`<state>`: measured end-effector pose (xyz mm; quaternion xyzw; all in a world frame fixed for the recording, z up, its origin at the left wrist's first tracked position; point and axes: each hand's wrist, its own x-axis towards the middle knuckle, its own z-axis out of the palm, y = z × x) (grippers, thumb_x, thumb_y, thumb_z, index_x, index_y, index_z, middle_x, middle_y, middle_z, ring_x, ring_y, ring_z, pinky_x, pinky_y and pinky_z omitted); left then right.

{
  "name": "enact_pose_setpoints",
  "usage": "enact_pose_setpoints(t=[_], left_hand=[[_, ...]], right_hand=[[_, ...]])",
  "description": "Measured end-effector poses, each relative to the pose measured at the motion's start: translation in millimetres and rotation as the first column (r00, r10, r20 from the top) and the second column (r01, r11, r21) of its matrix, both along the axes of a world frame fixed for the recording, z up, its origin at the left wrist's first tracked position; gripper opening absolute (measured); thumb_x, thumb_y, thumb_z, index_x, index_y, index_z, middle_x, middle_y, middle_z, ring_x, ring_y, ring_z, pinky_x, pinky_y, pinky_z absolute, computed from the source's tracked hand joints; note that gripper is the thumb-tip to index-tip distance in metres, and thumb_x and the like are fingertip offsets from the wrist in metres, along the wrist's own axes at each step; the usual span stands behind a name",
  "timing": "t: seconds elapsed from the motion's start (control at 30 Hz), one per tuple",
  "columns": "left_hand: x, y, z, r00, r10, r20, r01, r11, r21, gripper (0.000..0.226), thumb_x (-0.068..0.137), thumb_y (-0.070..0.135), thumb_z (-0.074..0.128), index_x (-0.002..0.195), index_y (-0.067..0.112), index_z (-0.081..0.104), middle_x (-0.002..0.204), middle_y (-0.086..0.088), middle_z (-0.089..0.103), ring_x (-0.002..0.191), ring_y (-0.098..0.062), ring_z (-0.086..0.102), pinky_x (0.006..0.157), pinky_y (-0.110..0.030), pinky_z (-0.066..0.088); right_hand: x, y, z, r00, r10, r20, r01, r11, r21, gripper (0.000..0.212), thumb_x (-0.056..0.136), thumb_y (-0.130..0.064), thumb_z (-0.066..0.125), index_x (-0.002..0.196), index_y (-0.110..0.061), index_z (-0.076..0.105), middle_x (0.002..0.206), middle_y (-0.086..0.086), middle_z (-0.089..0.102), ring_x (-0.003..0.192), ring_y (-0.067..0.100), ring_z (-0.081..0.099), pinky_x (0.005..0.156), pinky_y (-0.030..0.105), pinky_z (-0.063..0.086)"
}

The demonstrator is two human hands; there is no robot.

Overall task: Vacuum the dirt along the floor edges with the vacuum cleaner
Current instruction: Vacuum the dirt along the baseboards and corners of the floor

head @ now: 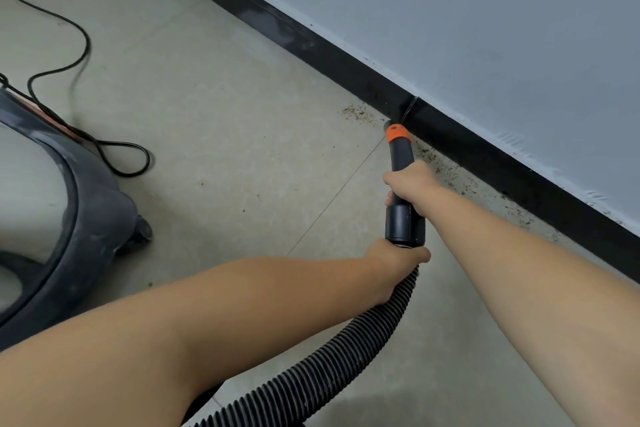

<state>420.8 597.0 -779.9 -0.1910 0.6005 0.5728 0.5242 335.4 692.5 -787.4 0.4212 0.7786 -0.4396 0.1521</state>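
Observation:
A black vacuum nozzle (pixel 401 152) with an orange collar (pixel 397 133) points at the foot of the black skirting board (pixel 346 62). My right hand (pixel 410 184) grips the nozzle tube at its middle. My left hand (pixel 394 263) holds the top of the ribbed black hose (pixel 346 350) just below the tube's cuff. Brown dirt (pixel 356 113) lies in a patch left of the nozzle tip. More dirt specks (pixel 460 177) run along the skirting to the right, behind my right arm.
The vacuum cleaner's body (pixel 52 201), grey with a dark rim and a caster, stands on the floor at the left. Its black power cord (pixel 79 55) snakes and loops over the beige tiles behind it. A pale wall (pixel 450 10) rises above the skirting.

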Motion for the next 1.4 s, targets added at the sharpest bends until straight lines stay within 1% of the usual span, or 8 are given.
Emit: enact_pose_setpoints(t=[0.07, 0.17, 0.47, 0.77, 1.03, 1.2, 1.3, 1.4], left_hand=[[-7, 1, -3, 1.0, 0.016, -0.024, -0.016, 1.0, -0.007, 0.014, 0.083, 0.011, 0.067, 0.086, 0.013, 0.054, 0.071, -0.006, 0.053, 0.059, -0.019, 0.051, 0.061, -0.028, 0.048], [-17, 4, -5, 0.998, 0.046, -0.036, -0.047, 0.999, -0.013, 0.016, 0.083, 0.013, 0.068, 0.092, 0.012, 0.055, 0.08, -0.008, 0.054, 0.072, -0.023, 0.053, 0.073, -0.034, 0.048], [-47, -3, -6, 0.989, 0.139, -0.046, -0.14, 0.99, -0.01, 0.024, 0.084, 0.015, 0.069, 0.102, 0.009, 0.056, 0.079, -0.007, 0.055, 0.066, -0.019, 0.052, 0.066, -0.03, 0.047], [-29, 9, 5, 0.999, 0.05, 0.006, -0.05, 0.999, 0.012, 0.022, 0.084, 0.017, 0.069, 0.098, 0.011, 0.054, 0.09, -0.009, 0.055, 0.085, -0.026, 0.055, 0.086, -0.039, 0.051], [-27, 6, 11, 0.993, 0.121, 0.015, -0.122, 0.992, 0.032, 0.018, 0.084, 0.02, 0.07, 0.086, 0.015, 0.053, 0.088, -0.009, 0.055, 0.085, -0.025, 0.055, 0.083, -0.038, 0.05], [-50, -8, 12, 0.991, 0.134, 0.026, -0.134, 0.991, 0.001, 0.037, 0.084, 0.019, 0.071, 0.115, 0.006, 0.055, 0.09, -0.012, 0.058, 0.075, -0.025, 0.058, 0.073, -0.036, 0.053], [-47, -4, 17, 0.995, 0.091, 0.039, -0.092, 0.995, 0.022, 0.033, 0.085, 0.019, 0.07, 0.112, 0.006, 0.053, 0.078, -0.009, 0.055, 0.058, -0.02, 0.055, 0.054, -0.027, 0.048], [-33, 6, 23, 0.998, 0.037, 0.041, -0.039, 0.999, 0.037, 0.029, 0.086, 0.018, 0.069, 0.106, 0.007, 0.051, 0.076, -0.008, 0.053, 0.057, -0.02, 0.053, 0.055, -0.028, 0.048]], right_hand=[[-7, 3, -1, 1.0, -0.024, -0.014, 0.023, 1.0, -0.015, 0.025, 0.081, -0.01, 0.056, 0.103, -0.007, 0.046, 0.071, 0.012, 0.066, 0.06, 0.027, 0.068, 0.073, 0.04, 0.059], [-20, 4, 2, 1.0, 0.005, -0.017, -0.005, 0.999, -0.039, 0.018, 0.082, -0.01, 0.058, 0.095, -0.009, 0.046, 0.063, 0.01, 0.064, 0.051, 0.022, 0.064, 0.057, 0.03, 0.055], [-57, -13, 6, 0.994, 0.109, -0.013, -0.11, 0.992, -0.061, 0.025, 0.084, -0.01, 0.057, 0.106, -0.005, 0.046, 0.061, 0.011, 0.065, 0.054, 0.021, 0.064, 0.061, 0.031, 0.054], [-37, 3, 16, 0.989, 0.138, 0.049, -0.136, 0.99, -0.045, 0.026, 0.085, -0.01, 0.059, 0.107, -0.004, 0.048, 0.065, 0.011, 0.065, 0.055, 0.02, 0.065, 0.063, 0.033, 0.055], [-45, -10, 23, 0.965, 0.259, 0.051, -0.253, 0.963, -0.096, 0.025, 0.085, -0.009, 0.059, 0.107, 0.0, 0.049, 0.063, 0.011, 0.063, 0.052, 0.019, 0.064, 0.065, 0.035, 0.058], [-62, -23, 22, 0.969, 0.246, 0.021, -0.242, 0.964, -0.111, 0.025, 0.087, -0.009, 0.057, 0.108, -0.003, 0.045, 0.063, 0.01, 0.064, 0.049, 0.015, 0.063, 0.052, 0.027, 0.05], [-57, -14, 21, 0.973, 0.228, 0.036, -0.223, 0.97, -0.1, 0.027, 0.085, -0.01, 0.057, 0.109, -0.003, 0.046, 0.062, 0.01, 0.065, 0.055, 0.017, 0.064, 0.064, 0.033, 0.054], [-41, 2, 22, 0.982, 0.181, 0.051, -0.177, 0.981, -0.074, 0.028, 0.085, -0.009, 0.059, 0.11, -0.002, 0.048, 0.061, 0.01, 0.065, 0.055, 0.018, 0.064, 0.067, 0.035, 0.055]])
